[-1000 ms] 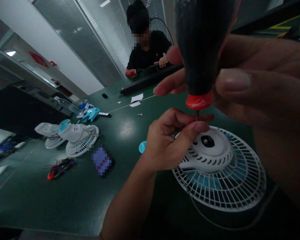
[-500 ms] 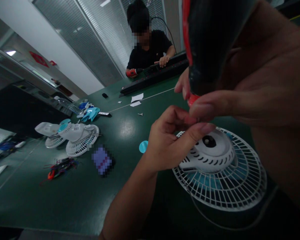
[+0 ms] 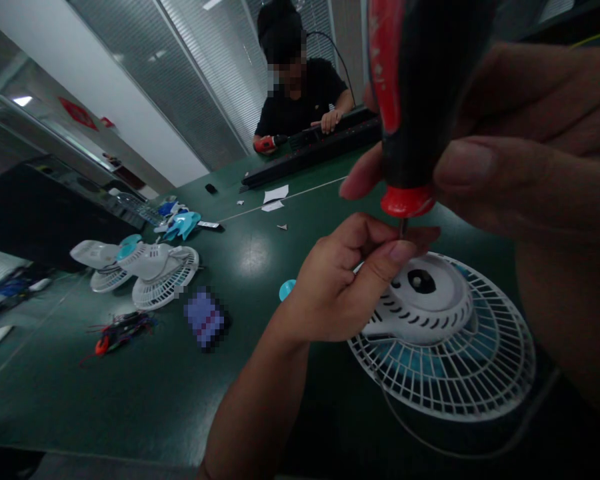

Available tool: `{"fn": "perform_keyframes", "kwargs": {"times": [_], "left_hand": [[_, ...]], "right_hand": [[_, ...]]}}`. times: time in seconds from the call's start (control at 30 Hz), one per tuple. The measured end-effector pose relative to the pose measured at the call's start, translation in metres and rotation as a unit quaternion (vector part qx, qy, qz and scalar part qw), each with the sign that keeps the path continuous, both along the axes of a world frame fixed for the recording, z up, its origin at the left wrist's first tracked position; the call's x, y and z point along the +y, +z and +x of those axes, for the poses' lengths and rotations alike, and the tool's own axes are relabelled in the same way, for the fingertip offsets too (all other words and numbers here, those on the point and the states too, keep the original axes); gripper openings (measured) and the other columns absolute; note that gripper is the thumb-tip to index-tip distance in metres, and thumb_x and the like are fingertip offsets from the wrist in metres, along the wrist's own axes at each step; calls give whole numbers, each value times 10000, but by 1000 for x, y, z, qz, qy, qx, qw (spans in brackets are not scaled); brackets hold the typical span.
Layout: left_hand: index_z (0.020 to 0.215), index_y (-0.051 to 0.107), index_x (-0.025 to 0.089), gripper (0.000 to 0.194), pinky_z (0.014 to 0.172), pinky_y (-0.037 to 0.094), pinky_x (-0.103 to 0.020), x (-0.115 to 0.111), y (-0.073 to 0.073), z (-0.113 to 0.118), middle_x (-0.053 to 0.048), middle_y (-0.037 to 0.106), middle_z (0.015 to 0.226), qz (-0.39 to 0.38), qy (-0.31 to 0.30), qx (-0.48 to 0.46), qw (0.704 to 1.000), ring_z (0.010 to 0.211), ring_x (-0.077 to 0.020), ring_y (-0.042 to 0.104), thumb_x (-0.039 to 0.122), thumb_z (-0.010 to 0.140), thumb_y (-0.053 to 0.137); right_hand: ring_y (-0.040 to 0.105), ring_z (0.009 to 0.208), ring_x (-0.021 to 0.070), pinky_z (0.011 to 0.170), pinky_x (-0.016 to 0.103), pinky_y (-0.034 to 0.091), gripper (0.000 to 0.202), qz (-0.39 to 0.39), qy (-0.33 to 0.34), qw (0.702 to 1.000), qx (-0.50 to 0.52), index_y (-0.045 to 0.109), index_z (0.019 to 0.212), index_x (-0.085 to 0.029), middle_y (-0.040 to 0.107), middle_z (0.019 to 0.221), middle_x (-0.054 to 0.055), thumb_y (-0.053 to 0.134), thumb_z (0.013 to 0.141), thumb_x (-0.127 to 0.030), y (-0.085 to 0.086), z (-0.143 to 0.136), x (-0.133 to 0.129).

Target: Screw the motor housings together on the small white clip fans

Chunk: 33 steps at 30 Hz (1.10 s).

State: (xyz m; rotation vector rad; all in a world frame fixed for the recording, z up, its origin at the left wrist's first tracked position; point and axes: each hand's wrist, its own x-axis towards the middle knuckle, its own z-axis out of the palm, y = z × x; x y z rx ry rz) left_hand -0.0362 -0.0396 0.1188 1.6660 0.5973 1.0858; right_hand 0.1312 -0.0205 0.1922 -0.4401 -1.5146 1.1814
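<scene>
A red and black screwdriver stands upright in my right hand, its fingers closed round the handle. Thumb and fingers of my left hand pinch the thin metal shaft just under the red collar. Below them a white fan lies with its round cage on the green table, its motor housing upward and blue blades visible through the bars. The tip of the shaft is hidden behind my left fingers. A thin cable curves round the near side of the cage.
Two more white fans lie at the left, near a bundle of wires and a blurred purple object. A blue disc is beside my left wrist. Across the table, a person holds a red tool at a long black bar.
My right thumb and fingers have shifted up from the collar to the handle, uncovering the red collar and part of the shaft. My left hand has stayed nearly in place.
</scene>
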Motion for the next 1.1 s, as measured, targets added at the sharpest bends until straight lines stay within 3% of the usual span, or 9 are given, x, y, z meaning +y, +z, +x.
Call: {"fn": "perform_keyframes", "kwargs": {"times": [0.13, 0.23, 0.33, 0.47, 0.57, 0.63, 0.77, 0.97, 1.1], "left_hand": [[967, 620, 208, 243, 931, 655, -382, 0, -1, 4, -78, 808, 1098, -12, -9, -21, 1000, 999, -219, 789, 433, 951, 711], [882, 598, 209, 314, 866, 667, -348, 2, -3, 7, -52, 815, 1034, -15, 18, -27, 999, 949, -210, 794, 446, 870, 803], [829, 603, 201, 327, 845, 668, -347, 3, -3, 7, -55, 820, 955, -2, 36, -6, 999, 916, -212, 796, 467, 883, 785], [858, 611, 206, 256, 849, 664, -338, 3, -3, 4, -56, 824, 965, 28, 27, -5, 999, 945, -212, 803, 416, 937, 735], [880, 578, 220, 244, 896, 665, -373, 2, -3, 1, -59, 827, 1031, 16, 12, -10, 1000, 1035, -236, 798, 410, 958, 708], [895, 565, 229, 244, 937, 659, -400, 2, -2, -1, -61, 824, 1066, 1, 2, 3, 1000, 1093, -250, 786, 426, 970, 687], [921, 577, 227, 223, 977, 642, -411, 1, 1, -3, -79, 810, 1141, 1, -13, 18, 1000, 1135, -255, 769, 426, 992, 648], [871, 618, 182, 250, 897, 644, -354, 3, -1, 3, -88, 803, 982, 35, 1, -6, 999, 987, -229, 784, 384, 913, 760], [800, 622, 181, 292, 804, 640, -282, 4, -3, 7, -29, 763, 785, 37, 52, 13, 998, 819, -168, 769, 401, 872, 800]], "right_hand": [[725, 663, 98, 593, 235, 634, 335, 136, -73, 988, -14, 626, 894, -213, 757, 816, -83, 723, 869, -532, -9, -2, 6], [692, 694, 80, 650, 218, 626, 426, 224, -126, 966, -26, 613, 943, -243, 702, 815, -101, 887, 703, -463, -15, -4, 12], [660, 719, 48, 742, 193, 617, 402, 255, -127, 959, -4, 596, 935, -245, 635, 772, -120, 877, 723, -438, -17, -6, 11], [695, 799, 41, 708, 177, 589, 343, 153, -31, 988, 16, 647, 930, -244, 677, 792, -122, 562, 962, -575, -7, -9, 0], [748, 863, 81, 713, 186, 607, 479, -10, 29, 999, 14, 689, 833, -221, 726, 791, -91, 449, 1018, -591, 1, -5, -6], [774, 873, 119, 703, 216, 636, 489, -62, 59, 996, 4, 717, 832, -210, 765, 840, -71, 461, 1023, -581, 3, 0, -7], [777, 815, 105, 674, 172, 641, 441, -7, 14, 1000, 20, 753, 915, -207, 802, 898, -52, 495, 1020, -549, 4, -1, -8], [634, 481, 37, 455, 117, 529, 508, -67, -134, 988, -30, 586, 556, -192, 668, 546, -82, 689, 879, -570, 13, -15, -8], [652, 631, 28, 586, 126, 577, 404, 95, -167, 980, -48, 593, 672, -200, 655, 690, -88, 881, 692, -482, -4, -7, 2]]}}
